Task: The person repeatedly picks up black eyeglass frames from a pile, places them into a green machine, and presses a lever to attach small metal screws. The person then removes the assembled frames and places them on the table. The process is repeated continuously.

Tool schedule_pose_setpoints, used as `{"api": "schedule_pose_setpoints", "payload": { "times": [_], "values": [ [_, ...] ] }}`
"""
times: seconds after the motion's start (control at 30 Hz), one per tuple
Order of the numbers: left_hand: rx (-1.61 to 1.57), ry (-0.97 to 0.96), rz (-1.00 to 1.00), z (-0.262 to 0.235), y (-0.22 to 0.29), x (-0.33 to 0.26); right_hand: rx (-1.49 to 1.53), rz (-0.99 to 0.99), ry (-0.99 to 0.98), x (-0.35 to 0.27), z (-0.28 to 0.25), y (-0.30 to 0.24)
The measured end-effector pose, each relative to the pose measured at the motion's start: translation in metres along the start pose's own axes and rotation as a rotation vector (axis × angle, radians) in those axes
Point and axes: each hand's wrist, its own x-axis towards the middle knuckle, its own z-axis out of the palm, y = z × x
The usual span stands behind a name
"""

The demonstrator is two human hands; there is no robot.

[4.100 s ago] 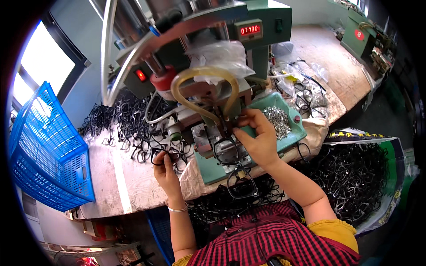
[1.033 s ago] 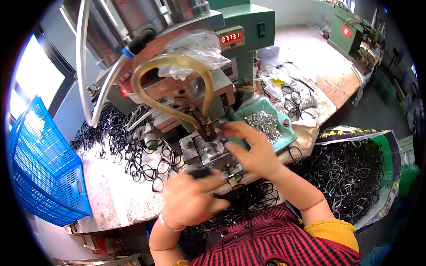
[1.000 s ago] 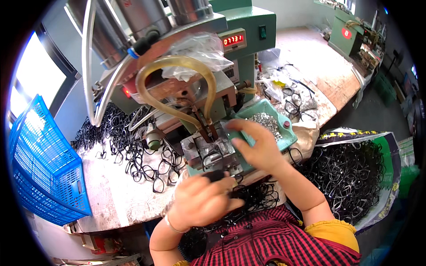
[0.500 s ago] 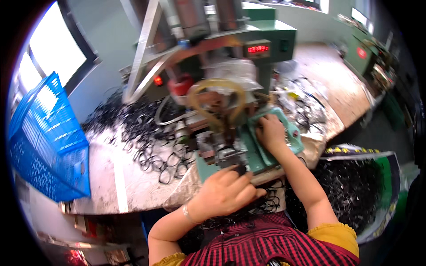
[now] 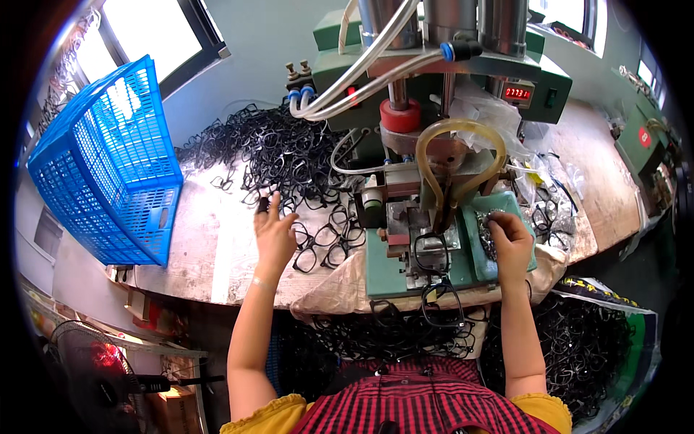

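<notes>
Since half a second ago, left hand (image 5: pixel 275 235) has moved out over loose black frames (image 5: pixel 327 239), fingers spread, holding nothing. Right hand (image 5: pixel 510 239) curls into green tray (image 5: pixel 483 249); its grasp is hidden. Beyond: pale worktable (image 5: pixel 210 246), blue basket (image 5: pixel 108 163), windows.

Daylight enters through the windows (image 5: pixel 155 29) at the upper left and blows them out to white. The worktable (image 5: pixel 210 239) is evenly lit, with soft shadows. Fisheye distortion bends straight edges; a black vignette rings the frame. The centre is sharp.
</notes>
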Motion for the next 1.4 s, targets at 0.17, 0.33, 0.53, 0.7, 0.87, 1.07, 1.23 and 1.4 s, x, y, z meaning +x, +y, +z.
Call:
{"api": "schedule_pose_setpoints", "payload": {
  "times": [0.17, 0.33, 0.53, 0.7, 0.87, 1.07, 1.23, 1.4],
  "values": [
    [-0.062, 0.194, 0.101, 0.055, -0.031, 0.024, -0.318, -0.162, 0.064, -0.002, -0.009, -0.008],
    [-0.106, 0.049, -0.147, 0.063, -0.096, 0.049, -0.389, -0.171, 0.180, -0.018, -0.047, 0.022],
    [-0.367, -0.211, -0.318, 0.082, -0.071, 0.023, -0.249, -0.118, 0.177, -0.041, -0.046, 0.002],
    [-0.162, 0.221, -0.062, 0.056, -0.040, 0.001, -0.087, -0.241, -0.108, -0.033, 0.017, -0.067],
    [-1.349, 0.282, -0.562, 0.006, 0.064, -0.011, 0.110, -0.130, -0.146, -0.017, 0.053, -0.049],
    [-1.812, 0.373, -0.353, -0.041, 0.118, -0.015, 0.213, -0.072, -0.117, -0.026, 0.059, -0.049],
    [-1.258, 0.439, 0.363, -0.135, 0.166, 0.038, 0.344, -0.001, -0.214, -0.026, 0.065, -0.067],
    [-1.571, 0.473, 0.295, -0.137, 0.181, 0.036, 0.225, -0.029, -0.205, -0.038, 0.062, -0.087]
  ]
}}
